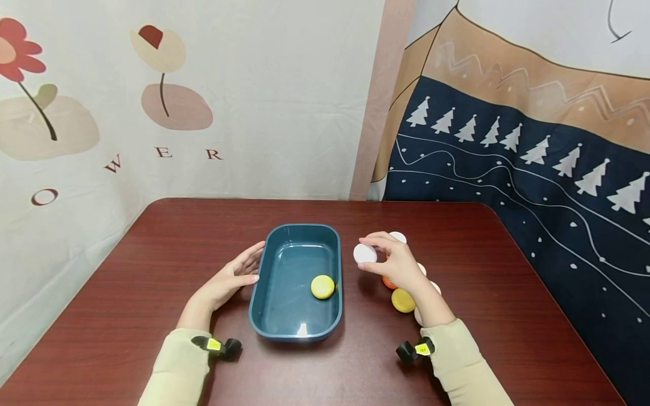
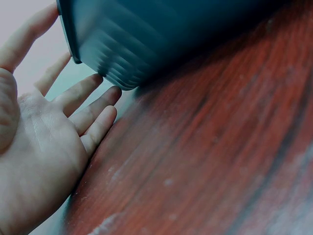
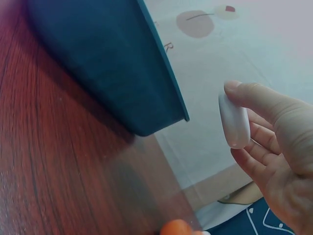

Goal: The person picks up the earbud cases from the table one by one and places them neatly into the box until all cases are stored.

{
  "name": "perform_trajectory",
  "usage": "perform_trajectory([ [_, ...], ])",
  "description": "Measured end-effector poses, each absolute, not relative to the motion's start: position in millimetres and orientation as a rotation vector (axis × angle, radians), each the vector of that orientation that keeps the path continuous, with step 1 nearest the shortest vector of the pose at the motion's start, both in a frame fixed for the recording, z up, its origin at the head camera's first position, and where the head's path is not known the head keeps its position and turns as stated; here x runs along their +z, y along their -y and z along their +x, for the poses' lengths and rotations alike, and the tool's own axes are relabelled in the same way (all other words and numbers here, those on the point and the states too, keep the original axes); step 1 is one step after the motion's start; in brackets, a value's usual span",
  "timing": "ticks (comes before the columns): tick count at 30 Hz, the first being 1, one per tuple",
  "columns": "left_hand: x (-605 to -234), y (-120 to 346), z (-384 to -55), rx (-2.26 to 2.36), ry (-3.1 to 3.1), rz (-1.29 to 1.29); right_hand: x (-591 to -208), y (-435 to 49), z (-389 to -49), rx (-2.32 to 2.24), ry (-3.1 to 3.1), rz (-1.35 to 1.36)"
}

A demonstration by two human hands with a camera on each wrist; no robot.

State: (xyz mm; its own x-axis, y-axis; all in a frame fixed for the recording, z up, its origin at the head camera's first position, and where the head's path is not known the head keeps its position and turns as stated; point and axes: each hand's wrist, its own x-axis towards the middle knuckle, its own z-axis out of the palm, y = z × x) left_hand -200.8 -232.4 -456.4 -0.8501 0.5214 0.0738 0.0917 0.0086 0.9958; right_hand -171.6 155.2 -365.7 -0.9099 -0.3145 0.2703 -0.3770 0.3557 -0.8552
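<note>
A deep teal rectangular tray (image 1: 284,293) stands on the table, with one yellow round disc (image 1: 322,287) lying inside near its right wall. My left hand (image 1: 227,286) is at the tray's left side, thumb and fingertips against the wall; the left wrist view shows its fingers (image 2: 80,93) nearly straight. To the right of the tray, my right hand (image 1: 398,262) pinches a thick white disc (image 1: 365,254) between thumb and fingers, held up off the table. In the right wrist view the white disc (image 3: 234,120) appears edge-on, apart from the tray.
Under and behind the right hand lie several more discs, partly hidden: a yellow one (image 1: 403,300), an orange one (image 1: 389,283) and white ones such as the far one (image 1: 398,237). The brown wooden table (image 1: 127,316) ends at printed cloths (image 1: 284,113) behind and at the right.
</note>
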Motion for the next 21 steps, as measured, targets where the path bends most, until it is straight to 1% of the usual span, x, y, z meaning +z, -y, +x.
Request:
perform_trajectory([
  [12,-458,234,-202,1.905,-1.98,0.638,-355,-145,-162,1.552,2.48,0.749],
  [21,-457,233,-202,1.9,-1.98,0.631,-349,-137,-154,1.508,2.514,0.754],
])
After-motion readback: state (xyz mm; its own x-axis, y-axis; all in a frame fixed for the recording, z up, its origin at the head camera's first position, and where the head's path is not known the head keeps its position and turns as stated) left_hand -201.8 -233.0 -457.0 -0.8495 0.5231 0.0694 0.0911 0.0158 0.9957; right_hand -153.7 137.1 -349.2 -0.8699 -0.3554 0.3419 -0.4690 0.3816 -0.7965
